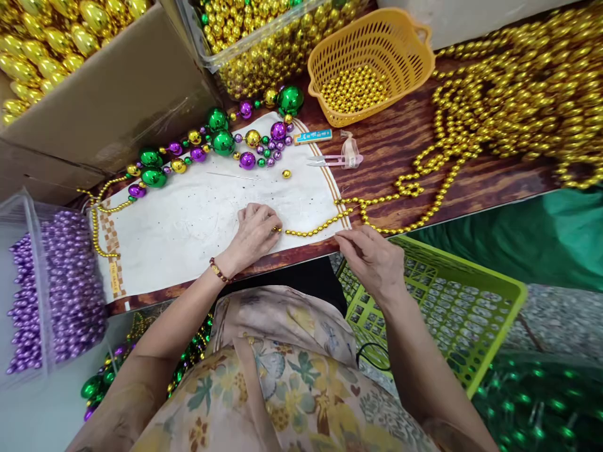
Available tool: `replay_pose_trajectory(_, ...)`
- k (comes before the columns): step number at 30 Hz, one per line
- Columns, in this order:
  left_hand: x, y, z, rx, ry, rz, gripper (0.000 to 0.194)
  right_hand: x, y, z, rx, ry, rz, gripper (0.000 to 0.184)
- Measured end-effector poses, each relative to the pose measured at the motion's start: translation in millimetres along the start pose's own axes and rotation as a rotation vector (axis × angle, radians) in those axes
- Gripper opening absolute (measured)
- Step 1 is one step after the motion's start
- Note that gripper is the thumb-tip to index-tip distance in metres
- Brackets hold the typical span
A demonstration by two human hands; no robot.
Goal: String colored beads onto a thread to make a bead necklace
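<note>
My left hand [254, 235] rests on the white cloth [188, 220], its fingertips closed on the end of a gold bead strand [311, 233]. From there the strand runs right, over the cloth's edge, to more gold strands on the wooden table. At the table's front edge my right hand [374, 257] has thumb and forefinger pinched together; whatever is between them is too fine to make out. A loose gold bead [286, 174] and a long needle [233, 176] lie on the cloth. Behind them stretches a garland of green, purple and gold balls [223, 142].
Pink thread snips [336, 161] and a small blue packet [313, 136] lie right of the garland. An orange basket [372, 63] holds gold beads. Heaped gold strands [527, 94] cover the right side. A purple-bead tub [61, 289] stands left; a green crate [471, 314] sits below.
</note>
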State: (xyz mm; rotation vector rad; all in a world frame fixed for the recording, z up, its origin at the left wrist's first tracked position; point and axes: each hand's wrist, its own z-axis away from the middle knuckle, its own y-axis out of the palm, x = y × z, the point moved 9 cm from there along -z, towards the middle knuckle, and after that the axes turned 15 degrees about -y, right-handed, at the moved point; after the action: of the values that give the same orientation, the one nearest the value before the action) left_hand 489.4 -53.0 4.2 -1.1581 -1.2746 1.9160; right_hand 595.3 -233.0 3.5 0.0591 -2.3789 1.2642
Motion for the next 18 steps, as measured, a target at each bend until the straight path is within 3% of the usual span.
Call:
replay_pose_trajectory(4, 6, -7.5, 3, -0.016, -0.049, -0.005, 0.013, -7, -2, 9, -0.022, 0.027, 0.016, 0.016)
replay_pose_trajectory(11, -25, 9.2, -4, 0.057, 0.012, 0.007, 0.011, -11, -1, 16, -0.025, 0.058, -0.013, 0.017)
replay_pose_trajectory(18, -15, 0.4, 0, 0.008, -0.032, -0.017, 0.008, -19, -3, 27, -0.035, 0.095, -0.007, 0.019)
